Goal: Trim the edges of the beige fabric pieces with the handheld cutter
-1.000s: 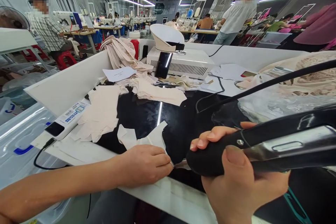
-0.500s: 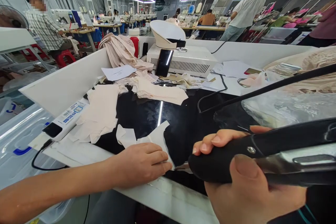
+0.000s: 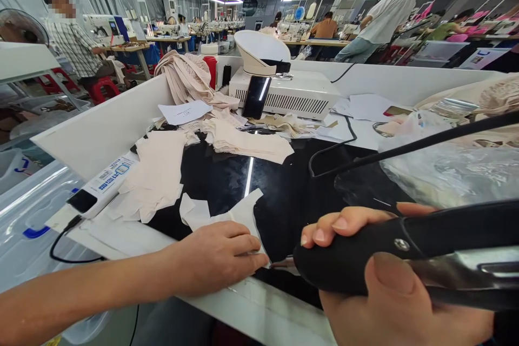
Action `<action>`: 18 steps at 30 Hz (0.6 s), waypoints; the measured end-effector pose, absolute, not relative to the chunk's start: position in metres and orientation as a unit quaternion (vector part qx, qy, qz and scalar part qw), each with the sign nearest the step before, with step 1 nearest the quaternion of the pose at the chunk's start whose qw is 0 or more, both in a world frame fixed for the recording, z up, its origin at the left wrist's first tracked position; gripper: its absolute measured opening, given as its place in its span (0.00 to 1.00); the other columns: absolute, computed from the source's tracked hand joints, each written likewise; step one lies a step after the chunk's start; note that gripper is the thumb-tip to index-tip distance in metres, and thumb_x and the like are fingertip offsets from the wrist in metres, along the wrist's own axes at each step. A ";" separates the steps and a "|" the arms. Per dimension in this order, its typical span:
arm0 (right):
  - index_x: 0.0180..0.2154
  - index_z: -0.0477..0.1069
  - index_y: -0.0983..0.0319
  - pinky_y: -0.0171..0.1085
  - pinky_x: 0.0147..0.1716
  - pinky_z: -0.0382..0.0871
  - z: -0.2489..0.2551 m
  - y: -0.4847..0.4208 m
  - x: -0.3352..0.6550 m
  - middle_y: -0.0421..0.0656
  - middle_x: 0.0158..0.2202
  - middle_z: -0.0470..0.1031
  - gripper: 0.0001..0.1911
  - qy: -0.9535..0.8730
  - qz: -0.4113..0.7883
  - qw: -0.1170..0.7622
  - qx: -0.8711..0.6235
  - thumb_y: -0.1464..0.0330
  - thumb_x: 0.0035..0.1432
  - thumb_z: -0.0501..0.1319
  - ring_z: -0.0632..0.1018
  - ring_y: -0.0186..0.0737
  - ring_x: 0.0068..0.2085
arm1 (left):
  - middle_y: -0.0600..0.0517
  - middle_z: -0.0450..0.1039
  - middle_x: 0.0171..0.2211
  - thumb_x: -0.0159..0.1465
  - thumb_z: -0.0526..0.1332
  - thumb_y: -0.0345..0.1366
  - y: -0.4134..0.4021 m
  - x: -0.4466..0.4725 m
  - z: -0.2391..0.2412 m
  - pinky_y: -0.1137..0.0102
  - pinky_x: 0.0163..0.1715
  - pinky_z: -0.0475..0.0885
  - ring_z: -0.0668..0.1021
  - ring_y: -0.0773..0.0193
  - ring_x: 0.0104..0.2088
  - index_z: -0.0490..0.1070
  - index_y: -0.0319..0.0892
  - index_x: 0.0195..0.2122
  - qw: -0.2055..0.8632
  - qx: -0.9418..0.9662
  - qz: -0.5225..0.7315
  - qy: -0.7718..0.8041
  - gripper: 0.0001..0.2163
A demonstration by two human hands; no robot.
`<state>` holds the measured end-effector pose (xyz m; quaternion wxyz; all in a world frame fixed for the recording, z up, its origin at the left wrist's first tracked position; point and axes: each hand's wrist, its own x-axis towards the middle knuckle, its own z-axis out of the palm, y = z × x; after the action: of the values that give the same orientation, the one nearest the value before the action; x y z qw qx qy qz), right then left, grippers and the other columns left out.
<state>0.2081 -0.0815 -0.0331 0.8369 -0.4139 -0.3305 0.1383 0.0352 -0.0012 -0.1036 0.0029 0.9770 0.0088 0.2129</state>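
Since the earlier pictures the black tool (image 3: 405,257) has been moved a little to the right and lower, and the left hand (image 3: 219,257) has been kept in almost the same spot.

In the head view, the left hand is laid flat, fingers spread a little, on a small pale cloth piece (image 3: 227,213) near the front edge of the black table top (image 3: 284,194). The cloth is pressed down under the fingertips. The right hand (image 3: 385,303) is wrapped tight around the thick black handle of the tool, with the thumb on top and the fingers curled over the far side. A thin metal tip is seen at the tool's front end, just beside the left fingertips and the cloth's edge.

More pale cloth pieces (image 3: 158,173) are piled to the left. A white machine (image 3: 287,94) is set at the back of the table. A clear plastic bag (image 3: 450,167) is seen on the right. Other people are seen at tables far behind.
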 end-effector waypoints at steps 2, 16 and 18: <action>0.43 0.77 0.52 0.41 0.18 0.75 -0.035 -0.083 0.209 0.32 0.25 0.80 0.20 -0.330 0.140 0.836 -0.415 0.68 0.47 0.76 0.77 0.43 0.21 | 0.45 0.82 0.46 0.80 0.59 0.26 -0.001 0.034 -0.104 0.66 0.54 0.82 0.83 0.60 0.45 0.77 0.37 0.54 -0.001 0.980 0.200 0.011 0.08; 0.44 0.78 0.51 0.43 0.19 0.77 -0.039 -0.088 0.218 0.32 0.27 0.79 0.27 -0.338 0.211 0.810 -0.431 0.58 0.45 0.85 0.77 0.43 0.23 | 0.44 0.82 0.54 0.79 0.64 0.30 -0.002 0.029 -0.111 0.66 0.59 0.81 0.83 0.60 0.50 0.80 0.42 0.58 0.013 0.970 0.239 0.034 0.09; 0.44 0.78 0.51 0.43 0.19 0.76 -0.039 -0.083 0.215 0.32 0.26 0.77 0.25 -0.324 0.189 0.823 -0.427 0.59 0.46 0.83 0.76 0.43 0.22 | 0.44 0.82 0.54 0.79 0.65 0.31 -0.002 0.029 -0.111 0.66 0.60 0.81 0.84 0.60 0.50 0.80 0.43 0.58 0.015 0.971 0.237 0.038 0.09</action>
<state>0.2145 -0.0834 -0.0393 0.8228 -0.4272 -0.3236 0.1894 0.0289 -0.0021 -0.1111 0.0145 0.9707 0.0379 0.2367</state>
